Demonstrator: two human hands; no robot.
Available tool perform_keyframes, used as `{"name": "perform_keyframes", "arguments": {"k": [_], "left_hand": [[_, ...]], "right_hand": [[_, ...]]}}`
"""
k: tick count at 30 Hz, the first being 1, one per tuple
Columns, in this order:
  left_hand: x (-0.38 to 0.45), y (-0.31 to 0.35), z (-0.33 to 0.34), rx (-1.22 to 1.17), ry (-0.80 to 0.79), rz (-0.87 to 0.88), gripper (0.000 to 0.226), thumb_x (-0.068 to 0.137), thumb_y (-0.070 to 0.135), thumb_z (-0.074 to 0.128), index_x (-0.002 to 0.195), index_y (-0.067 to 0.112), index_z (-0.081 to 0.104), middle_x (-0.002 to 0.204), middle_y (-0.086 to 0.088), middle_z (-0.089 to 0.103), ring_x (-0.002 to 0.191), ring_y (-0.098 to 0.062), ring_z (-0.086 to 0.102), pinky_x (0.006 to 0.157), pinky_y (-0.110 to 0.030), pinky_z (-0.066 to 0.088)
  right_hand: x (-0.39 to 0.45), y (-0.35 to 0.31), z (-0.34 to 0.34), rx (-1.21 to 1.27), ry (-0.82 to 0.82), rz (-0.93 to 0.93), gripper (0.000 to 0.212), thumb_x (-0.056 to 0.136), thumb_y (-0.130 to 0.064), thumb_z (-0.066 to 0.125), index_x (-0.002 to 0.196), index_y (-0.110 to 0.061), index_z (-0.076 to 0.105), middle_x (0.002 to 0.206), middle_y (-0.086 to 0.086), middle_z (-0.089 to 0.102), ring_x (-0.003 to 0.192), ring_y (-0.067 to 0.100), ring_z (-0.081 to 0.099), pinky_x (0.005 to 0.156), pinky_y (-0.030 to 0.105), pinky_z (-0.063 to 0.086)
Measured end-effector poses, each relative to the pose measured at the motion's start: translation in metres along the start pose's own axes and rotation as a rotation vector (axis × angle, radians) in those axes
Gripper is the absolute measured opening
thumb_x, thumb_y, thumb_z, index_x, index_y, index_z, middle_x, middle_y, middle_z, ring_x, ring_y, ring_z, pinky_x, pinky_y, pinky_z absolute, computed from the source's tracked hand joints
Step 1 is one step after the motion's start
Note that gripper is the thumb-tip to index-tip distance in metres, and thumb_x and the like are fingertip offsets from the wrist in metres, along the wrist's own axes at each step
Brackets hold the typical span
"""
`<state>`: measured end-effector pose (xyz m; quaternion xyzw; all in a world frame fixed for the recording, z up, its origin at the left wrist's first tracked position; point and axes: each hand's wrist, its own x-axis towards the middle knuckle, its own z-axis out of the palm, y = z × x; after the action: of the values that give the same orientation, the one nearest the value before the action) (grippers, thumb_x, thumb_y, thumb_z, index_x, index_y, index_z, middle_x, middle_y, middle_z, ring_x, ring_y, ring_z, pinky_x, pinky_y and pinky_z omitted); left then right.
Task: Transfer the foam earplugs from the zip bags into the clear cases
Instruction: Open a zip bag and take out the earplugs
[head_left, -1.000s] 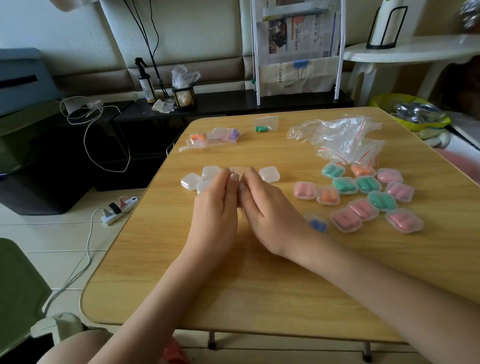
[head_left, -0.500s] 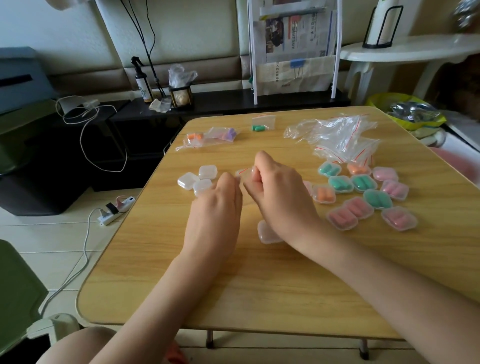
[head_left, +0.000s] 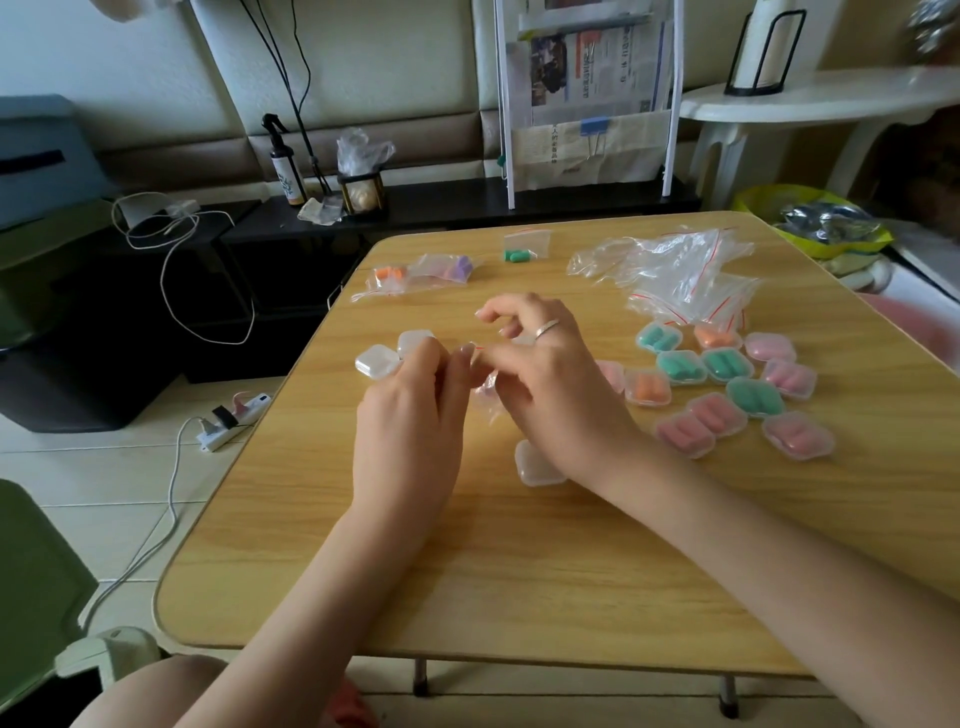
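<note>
My left hand (head_left: 410, 415) and my right hand (head_left: 550, 384) meet above the middle of the wooden table (head_left: 519, 571) and pinch a small clear zip bag (head_left: 485, 387) between their fingertips. Its contents are mostly hidden. An empty clear case (head_left: 537, 464) lies under my right wrist. Two empty cases (head_left: 378, 361) sit left of my hands. Several filled cases (head_left: 727, 384) with green, orange and pink earplugs lie to the right. Zip bags with orange and purple earplugs (head_left: 421, 273) and a bag with green earplugs (head_left: 524, 248) rest at the far edge.
A heap of empty zip bags (head_left: 680, 275) lies at the back right of the table. Beyond it stand a black low shelf (head_left: 467, 200) with a spray bottle (head_left: 287, 166) and a white rack of newspapers (head_left: 587, 98). A power strip (head_left: 234, 421) lies on the floor at left.
Both hands rose off the table with the small zip bag and moved slightly away from me, uncovering the empty case near my right wrist. My right fingers spread apart.
</note>
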<state>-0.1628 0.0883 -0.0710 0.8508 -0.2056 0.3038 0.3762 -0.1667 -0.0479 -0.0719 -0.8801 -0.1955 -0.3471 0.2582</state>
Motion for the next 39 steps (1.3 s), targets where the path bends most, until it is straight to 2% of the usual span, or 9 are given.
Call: {"name": "perform_keyframes", "arguments": {"k": [7,10,14,19,22,29,32,35,39], "left_hand": [[-0.001,0.002,0.0,-0.016,0.003,0.211,0.026,0.095,0.026,0.046,0.073,0.018,0.036,0.058,0.011,0.033,0.05,-0.017,0.03,0.045,-0.02,0.025],[-0.004,0.002,0.003,-0.005,-0.018,0.298,0.03,0.095,0.025,0.046,0.072,0.007,0.046,0.061,0.003,0.046,0.054,-0.016,0.038,0.049,-0.029,0.034],[-0.003,0.014,-0.001,-0.256,-0.042,-0.027,0.024,0.099,0.029,0.042,0.078,0.02,0.049,0.065,0.006,0.058,0.061,-0.01,0.056,0.057,-0.025,0.044],[0.013,0.004,-0.007,-0.628,0.052,-0.558,0.007,0.097,0.021,0.051,0.099,0.02,0.057,0.092,0.0,0.065,0.081,-0.01,0.065,0.059,-0.023,0.052],[0.016,0.0,-0.008,-0.873,-0.055,-0.72,0.019,0.094,0.018,0.056,0.109,0.008,0.062,0.098,-0.006,0.069,0.09,-0.015,0.068,0.069,-0.021,0.055],[0.015,0.001,-0.012,-1.003,-0.082,-0.693,0.009,0.079,0.012,0.069,0.086,0.011,0.064,0.081,-0.002,0.067,0.077,-0.01,0.066,0.07,-0.021,0.053],[0.014,0.004,-0.011,-0.928,-0.132,-0.645,0.006,0.081,0.012,0.069,0.081,0.011,0.064,0.081,-0.003,0.066,0.079,-0.012,0.066,0.071,-0.022,0.054],[0.012,0.005,-0.009,-0.905,-0.148,-0.635,0.005,0.083,0.012,0.068,0.081,0.012,0.063,0.078,0.0,0.067,0.08,-0.011,0.067,0.072,-0.023,0.055],[0.014,0.003,-0.01,-0.98,-0.109,-0.68,0.009,0.091,0.007,0.058,0.082,0.009,0.059,0.071,0.003,0.068,0.073,-0.01,0.067,0.07,-0.021,0.055]], "right_hand": [[0.001,-0.006,-0.005,-0.02,-0.276,0.135,0.048,0.092,-0.032,0.028,0.086,-0.011,0.07,0.136,0.005,0.052,0.119,0.024,0.045,0.093,0.048,0.043],[0.002,-0.002,-0.011,-0.023,-0.313,0.187,0.035,0.094,-0.032,0.042,0.116,-0.021,0.067,0.139,0.002,0.049,0.122,0.027,0.044,0.095,0.05,0.041],[0.007,0.001,-0.01,0.173,-0.212,0.234,0.06,0.094,-0.03,0.055,0.149,-0.028,0.03,0.138,0.001,0.049,0.126,0.02,0.045,0.102,0.044,0.04],[0.008,0.0,-0.013,0.451,-0.197,0.318,0.062,0.09,-0.027,0.063,0.144,-0.037,0.032,0.127,-0.011,0.051,0.114,-0.004,0.047,0.101,0.011,0.035],[0.008,-0.003,-0.013,0.524,-0.21,0.31,0.056,0.092,-0.031,0.058,0.144,-0.033,0.036,0.133,-0.012,0.05,0.118,-0.004,0.045,0.1,0.009,0.033],[0.007,-0.004,-0.015,0.583,-0.187,0.306,0.044,0.097,-0.022,0.051,0.139,-0.03,0.046,0.127,-0.018,0.052,0.102,-0.02,0.047,0.086,0.002,0.036],[0.005,0.0,-0.016,0.573,-0.144,0.343,0.05,0.095,0.0,0.05,0.132,-0.034,0.055,0.119,-0.015,0.06,0.075,0.003,0.06,0.063,0.021,0.051],[0.007,0.001,-0.016,0.589,-0.141,0.39,0.047,0.093,-0.001,0.053,0.125,-0.036,0.059,0.118,-0.013,0.065,0.097,0.02,0.063,0.083,0.041,0.053],[0.01,0.004,-0.017,0.583,-0.125,0.445,0.029,0.086,-0.002,0.065,0.108,-0.021,0.07,0.098,-0.021,0.066,0.089,-0.014,0.057,0.075,0.006,0.046]]}}
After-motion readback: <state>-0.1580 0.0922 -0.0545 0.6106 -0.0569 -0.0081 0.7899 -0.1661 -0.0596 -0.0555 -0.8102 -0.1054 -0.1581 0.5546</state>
